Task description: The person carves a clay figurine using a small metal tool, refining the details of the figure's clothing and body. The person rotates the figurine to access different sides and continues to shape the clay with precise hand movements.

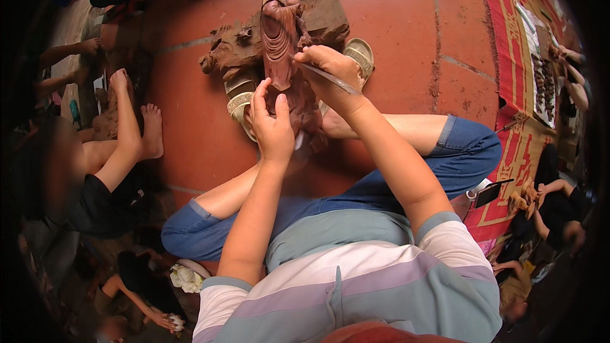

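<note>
A reddish-brown wooden statue (279, 38) of a robed, bearded figure leans back against a rough wood block (324, 16), its lower part between my hands. My right hand (333, 73) pinches a thin, flat grey tool (330, 79), tip near the statue's lower robe; its exact kind is unclear. My left hand (273, 128) is open, thumb and fingers apart, fingertips at the foot of the statue. Below it, the darker carved base (308, 114) sits between my legs, partly hidden by my hands.
Olive sandals (359, 58) lie on both sides of the wood, on red floor tiles (400, 51). A red and gold patterned mat (505, 57) runs along the right, with a tray of small brown pieces (544, 89). Other people sit close by, one bare foot (152, 130) at left.
</note>
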Action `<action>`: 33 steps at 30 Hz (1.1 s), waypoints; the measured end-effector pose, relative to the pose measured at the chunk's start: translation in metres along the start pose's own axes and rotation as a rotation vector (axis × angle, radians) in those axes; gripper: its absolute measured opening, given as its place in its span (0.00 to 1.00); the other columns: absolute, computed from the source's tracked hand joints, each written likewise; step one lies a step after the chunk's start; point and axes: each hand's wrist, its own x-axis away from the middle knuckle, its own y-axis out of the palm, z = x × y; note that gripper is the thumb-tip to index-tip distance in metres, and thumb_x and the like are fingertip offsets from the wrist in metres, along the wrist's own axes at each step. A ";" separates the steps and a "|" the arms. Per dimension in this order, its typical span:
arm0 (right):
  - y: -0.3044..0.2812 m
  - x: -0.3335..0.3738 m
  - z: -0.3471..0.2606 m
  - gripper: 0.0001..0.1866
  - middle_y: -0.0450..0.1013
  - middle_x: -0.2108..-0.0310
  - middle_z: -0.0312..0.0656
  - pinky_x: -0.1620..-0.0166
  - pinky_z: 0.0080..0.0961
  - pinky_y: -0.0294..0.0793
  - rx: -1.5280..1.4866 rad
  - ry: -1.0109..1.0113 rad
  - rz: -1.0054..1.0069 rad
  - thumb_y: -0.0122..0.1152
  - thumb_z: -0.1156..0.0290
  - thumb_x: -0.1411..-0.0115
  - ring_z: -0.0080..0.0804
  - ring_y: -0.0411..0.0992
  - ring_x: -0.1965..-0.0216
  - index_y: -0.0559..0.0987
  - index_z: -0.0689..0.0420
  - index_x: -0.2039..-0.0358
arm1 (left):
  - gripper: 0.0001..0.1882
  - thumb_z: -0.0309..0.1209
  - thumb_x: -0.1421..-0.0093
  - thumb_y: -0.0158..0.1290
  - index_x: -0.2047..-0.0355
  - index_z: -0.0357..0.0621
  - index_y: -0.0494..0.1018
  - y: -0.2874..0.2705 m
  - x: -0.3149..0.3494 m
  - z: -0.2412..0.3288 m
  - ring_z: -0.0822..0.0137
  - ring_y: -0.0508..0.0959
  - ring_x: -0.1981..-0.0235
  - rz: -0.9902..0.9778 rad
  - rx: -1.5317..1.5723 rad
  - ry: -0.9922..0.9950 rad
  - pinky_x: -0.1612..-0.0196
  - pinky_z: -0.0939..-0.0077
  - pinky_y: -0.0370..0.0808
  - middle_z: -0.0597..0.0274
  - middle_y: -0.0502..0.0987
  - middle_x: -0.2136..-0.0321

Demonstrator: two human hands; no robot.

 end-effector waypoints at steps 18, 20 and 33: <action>0.002 0.016 -0.001 0.07 0.79 0.69 0.38 0.50 0.40 0.77 0.187 -0.095 -0.061 0.67 0.74 0.49 0.38 0.79 0.60 0.80 0.52 0.69 | 0.23 0.34 0.36 0.50 0.43 0.38 0.67 -0.002 0.002 0.003 0.53 0.67 0.41 -0.008 -0.048 -0.050 0.38 0.62 0.59 0.50 0.70 0.45; 0.001 0.003 0.001 0.07 0.79 0.69 0.38 0.49 0.38 0.76 0.145 -0.142 -0.022 0.67 0.74 0.50 0.38 0.79 0.60 0.80 0.52 0.69 | 0.22 0.34 0.36 0.51 0.43 0.39 0.67 -0.001 0.001 0.001 0.53 0.67 0.41 -0.006 -0.017 -0.050 0.38 0.62 0.59 0.50 0.71 0.45; 0.008 -0.005 0.008 0.05 0.77 0.74 0.34 0.57 0.32 0.77 0.230 -0.168 0.077 0.69 0.72 0.51 0.31 0.77 0.66 0.79 0.50 0.75 | 0.22 0.33 0.37 0.51 0.43 0.39 0.67 0.001 0.002 -0.001 0.54 0.67 0.42 -0.012 0.002 -0.070 0.38 0.63 0.59 0.51 0.70 0.44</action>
